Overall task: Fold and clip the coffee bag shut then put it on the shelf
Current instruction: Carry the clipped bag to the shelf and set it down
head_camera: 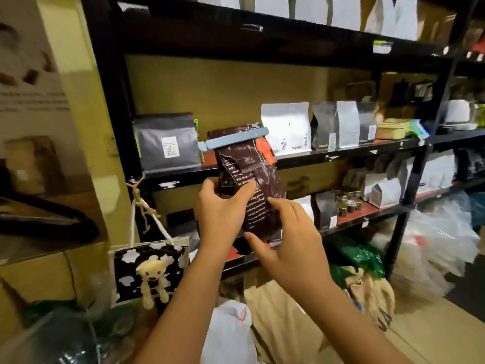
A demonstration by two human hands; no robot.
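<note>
A dark brown coffee bag with white print and an orange tag is held upright in front of the black shelf. A pale blue clip is clamped across its folded top. My left hand grips the bag's left side, thumb over the front. My right hand rests its fingertips on the bag's lower right side and bottom. The bag hovers in front of the gap between a grey bag and a white bag on the middle shelf board.
A grey bag stands on the shelf at left, a white bag and several silver bags at right. More bags and jars fill the lower shelf. A black-and-white tote with a plush bear hangs at left. Sacks lie on the floor.
</note>
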